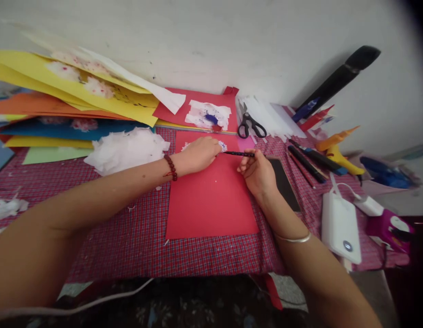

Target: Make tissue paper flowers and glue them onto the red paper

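A red paper sheet [211, 196] lies on the checked cloth in front of me. My left hand [198, 154] rests closed at the sheet's far edge, pressing down a small white paper piece with blue marks [222, 146]. My right hand [257, 172] is closed around a thin dark pen [239, 154], which points left with its tip at the white piece. A red bead bracelet sits on my left wrist and a silver bangle on my right.
Black scissors [250, 125] lie behind the sheet. A dark phone [285, 182] lies right of my right hand. Pens [309, 161], a yellow glue gun [337, 148] and a white power bank [339, 225] sit at right. Stacked coloured sheets [71, 95] and white tissue [126, 148] fill the left.
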Motion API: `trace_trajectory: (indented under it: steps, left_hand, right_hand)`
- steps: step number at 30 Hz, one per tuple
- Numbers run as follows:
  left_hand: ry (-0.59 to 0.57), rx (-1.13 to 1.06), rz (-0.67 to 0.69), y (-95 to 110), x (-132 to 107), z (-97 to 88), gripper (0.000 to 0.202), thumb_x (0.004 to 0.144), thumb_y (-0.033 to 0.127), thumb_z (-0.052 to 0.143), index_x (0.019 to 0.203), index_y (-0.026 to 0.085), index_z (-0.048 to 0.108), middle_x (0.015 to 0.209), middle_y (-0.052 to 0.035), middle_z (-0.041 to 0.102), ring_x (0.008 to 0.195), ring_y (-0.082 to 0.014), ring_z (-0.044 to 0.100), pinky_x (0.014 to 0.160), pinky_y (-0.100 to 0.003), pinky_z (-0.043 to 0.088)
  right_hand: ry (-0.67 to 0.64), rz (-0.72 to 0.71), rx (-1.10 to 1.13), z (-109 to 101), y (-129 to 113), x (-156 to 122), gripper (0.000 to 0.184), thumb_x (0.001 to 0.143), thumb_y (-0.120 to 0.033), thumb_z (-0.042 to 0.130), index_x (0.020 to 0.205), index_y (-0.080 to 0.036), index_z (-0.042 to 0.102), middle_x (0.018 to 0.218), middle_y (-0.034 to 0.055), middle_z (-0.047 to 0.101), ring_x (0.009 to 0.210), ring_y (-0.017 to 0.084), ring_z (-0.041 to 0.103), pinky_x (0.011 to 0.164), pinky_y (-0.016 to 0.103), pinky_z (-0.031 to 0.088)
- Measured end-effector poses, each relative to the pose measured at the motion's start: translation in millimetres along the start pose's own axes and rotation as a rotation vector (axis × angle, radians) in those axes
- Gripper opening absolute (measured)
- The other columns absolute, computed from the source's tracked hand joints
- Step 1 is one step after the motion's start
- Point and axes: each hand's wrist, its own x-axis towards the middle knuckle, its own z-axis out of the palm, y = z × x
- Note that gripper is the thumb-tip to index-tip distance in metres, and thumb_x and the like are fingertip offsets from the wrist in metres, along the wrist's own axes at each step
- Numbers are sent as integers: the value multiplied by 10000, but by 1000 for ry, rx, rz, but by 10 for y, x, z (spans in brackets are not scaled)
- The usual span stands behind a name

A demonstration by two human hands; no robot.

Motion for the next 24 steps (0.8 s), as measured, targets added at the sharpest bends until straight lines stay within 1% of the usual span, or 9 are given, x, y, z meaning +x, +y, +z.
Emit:
trace_trajectory:
  steps: [2, 5, 9, 12, 14, 16, 18, 21, 24]
  left_hand:
    - [-45, 4, -27, 15, 5, 4, 211, 887, 76, 472, 965, 92, 667, 1015, -154, 668, 933, -239, 623, 793, -340, 441]
    - [-104, 28, -65, 46, 17, 11, 228, 891, 62, 443, 937, 83, 665, 937, -150, 673, 819, -222, 637, 709, -320, 437]
    - [-136, 64, -65, 141, 30, -52, 260, 870, 2, 412, 916, 82, 656, 876, -136, 674, 763, -207, 636, 659, -300, 417]
    - [-76, 71, -34, 219, -35, -149, 210, 871, 23, 458, 977, 83, 630, 972, -151, 669, 846, -215, 633, 673, -294, 423]
    - [55, 13, -37, 253, -150, -197, 151, 878, 72, 492, 978, 101, 601, 1022, -148, 647, 878, -212, 618, 669, -292, 430]
    - [211, -175, -106, 278, -316, -209, 67, 869, 115, 515, 913, 140, 560, 939, -93, 631, 803, -171, 599, 643, -277, 435]
    - [319, -514, -223, 301, -504, -186, 45, 851, 155, 542, 866, 174, 504, 799, -17, 592, 668, -118, 568, 598, -251, 445]
    - [326, -1052, -375, 332, -746, -117, 132, 832, 212, 584, 912, 183, 483, 748, 29, 574, 611, -94, 598, 607, -250, 507]
    - [259, -1338, -453, 333, -873, -46, 182, 792, 243, 641, 916, 163, 533, 792, 10, 617, 683, -100, 639, 710, -288, 550]
  right_hand:
    - [-14, -2, -11, 6, 3, 5, 330, 859, -521, 631, 885, -193, 601, 572, -48, 594, 437, 82, 506, 497, 221, 486]
    - [-30, 4, -7, 21, 0, -6, 325, 860, -514, 630, 893, -193, 603, 566, -50, 590, 433, 82, 506, 501, 222, 487]
    - [-44, -4, 7, 28, -11, -32, 277, 860, -467, 635, 901, -194, 608, 559, -55, 585, 434, 79, 503, 501, 216, 478]
    - [-49, -10, 25, 22, -14, -43, 264, 864, -455, 628, 901, -194, 616, 570, -49, 595, 441, 79, 509, 500, 216, 478]
    - [-58, -15, 42, 19, -15, -52, 273, 864, -465, 626, 907, -195, 622, 573, -46, 599, 445, 81, 512, 501, 221, 481]
    - [-74, -24, 49, 23, -16, -68, 279, 854, -473, 637, 922, -202, 626, 574, -50, 599, 445, 81, 511, 502, 224, 483]
    - [-101, -33, 37, 36, -17, -95, 266, 837, -461, 661, 921, -211, 627, 585, -54, 602, 449, 79, 515, 501, 224, 481]
    - [-169, -34, -3, 74, -20, -154, 256, 811, -447, 685, 904, -213, 637, 644, -43, 634, 478, 78, 543, 502, 226, 479]
    - [-225, -35, -52, 128, -26, -228, 283, 807, -476, 676, 892, -207, 655, 656, -27, 649, 488, 85, 551, 513, 244, 485]
